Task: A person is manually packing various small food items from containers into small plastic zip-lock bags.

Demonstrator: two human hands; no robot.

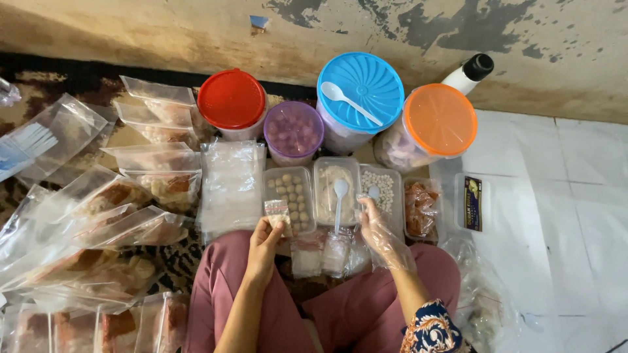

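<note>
My left hand [263,246] holds a small clear packet [277,213] with pale filling, just in front of a tray of round beige balls [290,197]. My right hand [381,233], inside a loose clear plastic glove, reaches over a tray of small white beads [383,185] and touches a white spoon [373,193] there. Between them stands a tray of pale powder [330,189] with another white spoon [339,199] in it. A few small filled packets [322,255] lie on my lap in pink trousers.
Behind the trays stand a red-lidded jar [231,101], a purple tub [293,131], a blue-lidded jar [360,91] with a white spoon on top, an orange-lidded jar [439,121] and a white bottle [469,72]. Many filled clear bags [111,216] cover the carpet at left; a stack of empty bags [230,186] lies nearby.
</note>
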